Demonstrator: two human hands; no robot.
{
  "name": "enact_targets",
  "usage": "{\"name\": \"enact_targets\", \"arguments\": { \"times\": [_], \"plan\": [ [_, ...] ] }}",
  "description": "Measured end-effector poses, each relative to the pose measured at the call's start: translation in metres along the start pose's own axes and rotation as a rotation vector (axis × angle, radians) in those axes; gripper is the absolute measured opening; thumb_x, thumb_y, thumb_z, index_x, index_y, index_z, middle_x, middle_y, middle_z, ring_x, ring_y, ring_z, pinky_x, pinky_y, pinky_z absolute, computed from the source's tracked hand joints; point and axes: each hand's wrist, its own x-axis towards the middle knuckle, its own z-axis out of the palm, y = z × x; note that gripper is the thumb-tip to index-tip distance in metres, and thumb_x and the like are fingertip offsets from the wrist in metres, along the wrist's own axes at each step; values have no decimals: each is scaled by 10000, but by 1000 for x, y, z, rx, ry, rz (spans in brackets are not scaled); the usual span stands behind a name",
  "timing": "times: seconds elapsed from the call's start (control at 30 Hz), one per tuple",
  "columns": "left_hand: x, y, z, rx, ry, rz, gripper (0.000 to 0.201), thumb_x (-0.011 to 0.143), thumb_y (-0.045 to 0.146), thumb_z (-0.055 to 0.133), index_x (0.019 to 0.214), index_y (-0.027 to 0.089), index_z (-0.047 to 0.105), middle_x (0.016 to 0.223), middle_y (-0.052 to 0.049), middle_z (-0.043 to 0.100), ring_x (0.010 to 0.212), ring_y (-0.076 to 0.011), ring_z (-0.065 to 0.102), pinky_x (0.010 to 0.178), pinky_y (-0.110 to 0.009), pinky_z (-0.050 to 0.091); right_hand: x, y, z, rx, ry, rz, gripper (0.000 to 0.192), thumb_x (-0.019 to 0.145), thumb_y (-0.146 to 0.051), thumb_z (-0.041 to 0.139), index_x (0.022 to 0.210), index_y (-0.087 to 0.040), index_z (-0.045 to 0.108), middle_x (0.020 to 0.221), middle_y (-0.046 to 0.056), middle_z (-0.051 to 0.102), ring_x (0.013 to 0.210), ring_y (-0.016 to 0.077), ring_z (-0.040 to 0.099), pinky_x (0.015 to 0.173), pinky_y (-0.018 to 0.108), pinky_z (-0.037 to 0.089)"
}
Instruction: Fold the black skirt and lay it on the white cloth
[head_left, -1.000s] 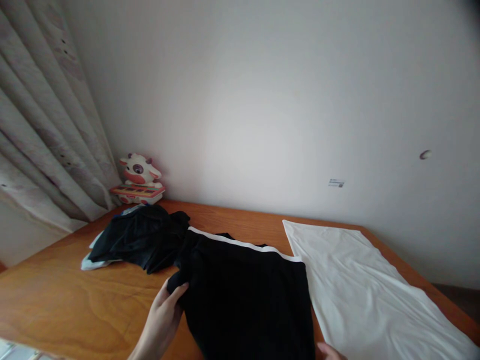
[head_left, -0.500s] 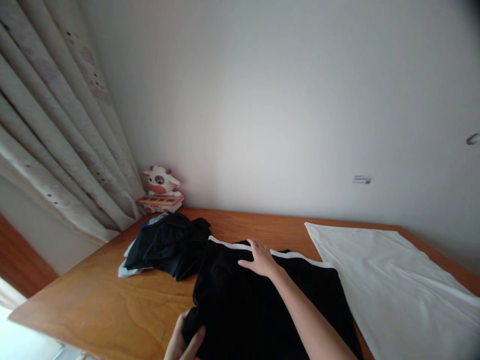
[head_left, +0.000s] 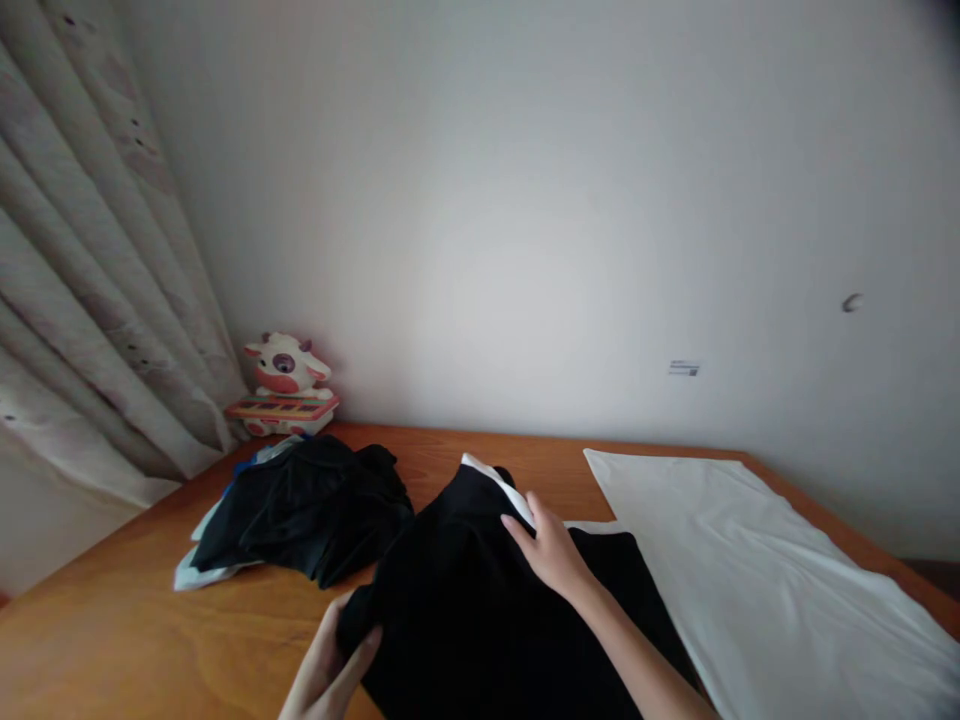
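Black cloth, a garment point(head_left: 480, 610) with a white stripe, lies mid-table point(head_left: 150, 640) before us. Our left hand point(head_left: 330, 670) pinches its near-left corner; our right hand point(head_left: 551, 550) rests flat, fingers spread, by the stripe. A dark pile point(head_left: 300, 505) sits left, a white sheet point(head_left: 757, 570) right.

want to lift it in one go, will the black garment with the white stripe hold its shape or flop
The black garment will probably flop: it bunches and rises in a soft ridge under the right hand. It looks light, since the left hand pinches a corner easily. It may slide on the smooth table.
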Motion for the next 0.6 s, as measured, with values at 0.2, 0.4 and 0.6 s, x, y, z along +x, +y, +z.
{"name": "enact_targets", "arguments": {
  "times": [0.2,0.4,0.6],
  "plan": [
    [14,85,59,-75,-262,174,392,875,540,772,1090,235,654,1017,-33,733,979,-210,670,853,-233,543,-85,2,-141,146,404,26,332,1002,-576,534,1048,-248,563,839,17,699,789,204,692,738,281,543],
    [32,164,158,-293,-719,290,273,911,395,778,1066,223,635,966,-42,737,908,-209,707,796,-283,577,-147,-3,-268,-168,738,132,444,916,-701,584,988,-263,586,819,23,671,792,225,663,715,328,532],
    [58,185,266,-424,-1004,331,300,913,348,779,1073,204,570,894,-8,717,847,-176,711,811,-310,557,-152,33,-340,-331,865,245,585,815,-869,531,925,-295,559,770,34,621,716,244,621,672,392,507]
  ]
}}
